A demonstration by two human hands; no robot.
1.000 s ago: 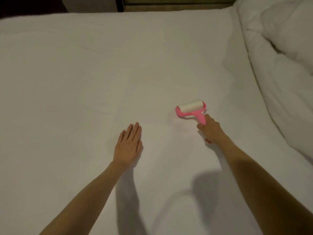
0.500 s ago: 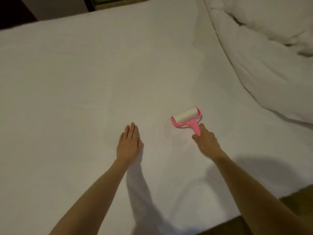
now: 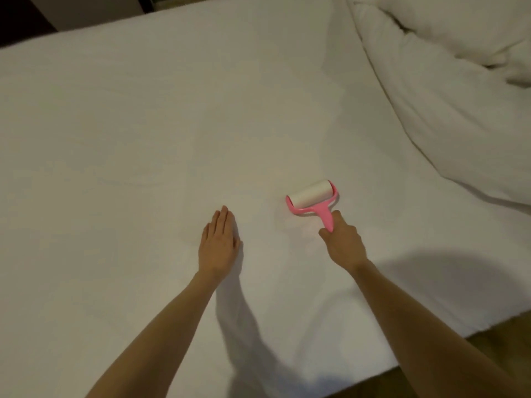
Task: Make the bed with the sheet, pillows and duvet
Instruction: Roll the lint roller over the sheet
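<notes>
Right hand gripped pink lint roller at frame centre, drum on sheet, likely clearing lint. Left hand lay flat, fingers straight, apparently holding fabric taut. Duvet bunched upper right, seemingly kept aside meanwhile. Pillows not visible.

A bedroom: a wide bed under a smooth white sheet fills the view, with a bunched white duvet heaped at 1 o'clock. Wood-toned floor (a narrow strip past the mattress edge) shows at 5 o'clock. A pink lint roller rests on the sheet.
</notes>
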